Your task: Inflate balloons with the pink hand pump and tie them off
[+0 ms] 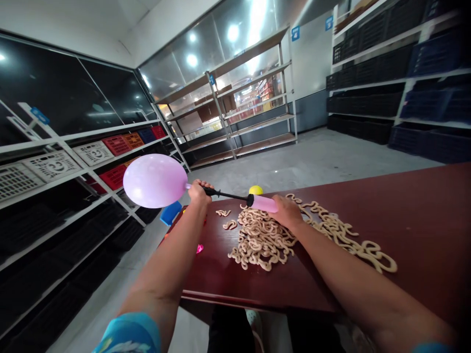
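A pale purple balloon [155, 181], blown up large, sticks out to the left of my left hand [200, 191]. That hand is closed around the balloon's neck and the black end of a balloon pump [235, 196]. My right hand [288, 212] wraps around the pump's pink barrel. Between the hands the pump's thin black rod is drawn out. Below the pump, a heap of beige, curly, worm-like pieces [263, 238] lies on the dark red table [217, 274]. Longer beige strands [338, 228] spread to the right, partly behind my right forearm.
A yellow round object [255, 189] shows at the table's far edge. A small pink scrap [199, 248] lies by my left forearm. A blue object [170, 213] is beyond the left corner. Racks with crates [117, 144] stand left and right; another rack [239, 139] stands behind.
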The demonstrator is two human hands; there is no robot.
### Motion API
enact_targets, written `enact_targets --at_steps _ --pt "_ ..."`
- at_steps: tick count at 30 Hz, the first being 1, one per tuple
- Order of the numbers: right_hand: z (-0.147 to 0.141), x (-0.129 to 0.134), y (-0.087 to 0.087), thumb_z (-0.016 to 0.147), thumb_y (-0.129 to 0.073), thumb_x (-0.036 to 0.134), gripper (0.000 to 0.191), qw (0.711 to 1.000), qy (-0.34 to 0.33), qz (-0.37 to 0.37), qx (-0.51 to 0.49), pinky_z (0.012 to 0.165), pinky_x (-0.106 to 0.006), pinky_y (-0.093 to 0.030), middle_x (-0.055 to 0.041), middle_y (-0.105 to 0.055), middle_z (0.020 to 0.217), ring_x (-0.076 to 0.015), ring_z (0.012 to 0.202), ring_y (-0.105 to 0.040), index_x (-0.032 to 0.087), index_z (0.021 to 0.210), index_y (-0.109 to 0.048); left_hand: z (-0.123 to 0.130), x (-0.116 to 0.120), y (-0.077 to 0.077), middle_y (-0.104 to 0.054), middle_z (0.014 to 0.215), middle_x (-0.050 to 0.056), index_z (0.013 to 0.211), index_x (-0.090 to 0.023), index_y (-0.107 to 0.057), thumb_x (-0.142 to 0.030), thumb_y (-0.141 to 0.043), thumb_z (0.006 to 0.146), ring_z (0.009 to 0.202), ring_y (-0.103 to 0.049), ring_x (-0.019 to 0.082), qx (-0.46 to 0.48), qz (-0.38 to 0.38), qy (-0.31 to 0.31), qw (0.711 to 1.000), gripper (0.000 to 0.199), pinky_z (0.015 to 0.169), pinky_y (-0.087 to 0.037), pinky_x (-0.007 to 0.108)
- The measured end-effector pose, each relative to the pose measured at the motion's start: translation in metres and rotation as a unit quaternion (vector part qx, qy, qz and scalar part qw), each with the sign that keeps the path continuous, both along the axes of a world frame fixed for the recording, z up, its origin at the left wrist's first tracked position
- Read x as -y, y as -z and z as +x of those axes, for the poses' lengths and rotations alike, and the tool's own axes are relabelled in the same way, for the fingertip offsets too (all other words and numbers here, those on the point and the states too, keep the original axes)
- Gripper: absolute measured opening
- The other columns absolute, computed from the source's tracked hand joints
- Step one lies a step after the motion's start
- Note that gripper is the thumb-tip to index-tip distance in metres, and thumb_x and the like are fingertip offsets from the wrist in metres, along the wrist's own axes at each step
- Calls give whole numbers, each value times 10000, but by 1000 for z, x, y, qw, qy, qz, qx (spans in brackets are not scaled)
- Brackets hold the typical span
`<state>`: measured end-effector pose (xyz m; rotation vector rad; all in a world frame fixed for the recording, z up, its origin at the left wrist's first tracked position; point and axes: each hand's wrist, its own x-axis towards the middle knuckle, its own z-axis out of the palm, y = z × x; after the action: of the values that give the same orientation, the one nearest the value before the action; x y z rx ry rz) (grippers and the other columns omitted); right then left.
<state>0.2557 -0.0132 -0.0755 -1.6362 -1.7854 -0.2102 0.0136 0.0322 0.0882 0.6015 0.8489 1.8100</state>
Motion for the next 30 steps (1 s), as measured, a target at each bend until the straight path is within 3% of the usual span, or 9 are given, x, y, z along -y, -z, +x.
enact_targets --at_steps 6,9,11,14,19,22,26,30 --pt "-7 3 -4 650 -591 323 312 999 -22 10 35 694 -313 -358 -86 -599 838 -224 801 -542 160 910 -533 50 12 37 -285 472 -65 605 -186 -297 -98 -393 672 371 -332 67 18 -27 40 999 147 433 -301 209" --pt "-9 4 -4 653 -585 334 329 999 -22 18 31 680 -301 -359 -81 -605 837 -214 781 -549 158 926 -534 71 17 46 -293 473 -65 600 -186 -299 -99 -395 652 375 -336 69 8 -29 47 998 139 438 -308 213" --pt "-10 5 -5 662 -572 342 330 999 -27 27 23 664 -302 -363 -77 -607 830 -213 771 -554 162 936 -535 76 19 43 -288 468 -64 596 -188 -303 -98 -392 641 373 -332 73 -5 -31 42 999 134 435 -310 219" --pt "-10 6 -5 675 -555 365 329 999 -34 35 10 635 -314 -370 -76 -606 808 -217 746 -559 166 937 -541 67 20 25 -283 463 -64 598 -190 -311 -90 -399 634 372 -334 78 -26 -31 36 999 138 431 -311 219" --pt "-11 6 -3 675 -554 367 302 998 -40 41 1 615 -326 -381 -79 -598 771 -215 717 -559 164 898 -543 19 18 -15 -271 467 -69 600 -187 -291 -88 -412 676 368 -320 68 -36 -5 46 998 174 443 -327 214" --pt "-12 6 -2 685 -543 354 272 998 -44 39 8 617 -319 -381 -76 -599 769 -206 712 -560 170 885 -538 -8 15 -30 -276 473 -66 606 -184 -288 -93 -400 705 369 -317 66 -46 10 46 998 176 435 -316 204" --pt "-14 7 -3 662 -553 345 293 999 -36 9 11 601 -303 -368 -74 -604 757 -209 708 -568 165 894 -538 -14 8 -30 -290 477 -63 614 -184 -300 -93 -392 724 367 -320 65 -43 4 25 999 170 426 -299 201" --pt "-16 10 -5 660 -549 379 357 999 -36 -5 2 588 -295 -352 -72 -610 770 -217 706 -573 168 947 -538 13 3 -8 -298 469 -59 612 -185 -317 -102 -396 723 366 -334 72 -32 -9 30 999 160 423 -300 205"
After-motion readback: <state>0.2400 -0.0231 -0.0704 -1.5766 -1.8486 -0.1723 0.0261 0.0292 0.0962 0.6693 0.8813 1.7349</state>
